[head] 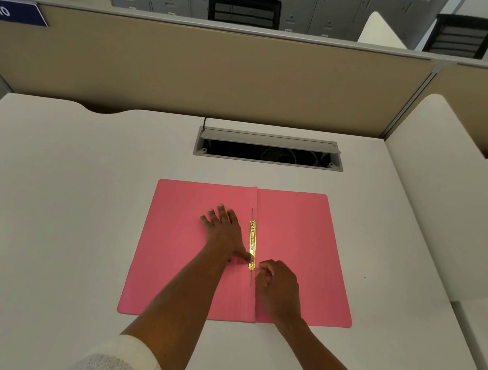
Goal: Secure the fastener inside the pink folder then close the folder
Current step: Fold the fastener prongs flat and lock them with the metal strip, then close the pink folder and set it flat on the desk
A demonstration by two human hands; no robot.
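The pink folder point(294, 234) lies open and flat on the white desk point(57, 196), spine running away from me. A gold metal fastener bar point(251, 242) sits along the spine, with thin prongs sticking out at both ends. My left hand point(223, 230) rests flat on the left cover, fingers spread, its thumb pressing the near end of the bar. My right hand point(277, 286) is curled just right of the bar's near end, fingertips pinched at the near prong.
An open cable hatch point(268, 150) is cut into the desk beyond the folder. A tan partition wall point(218, 72) stands at the far edge. A white side divider point(433, 188) rises on the right. Two black chairs and grey lockers stand behind the partition.
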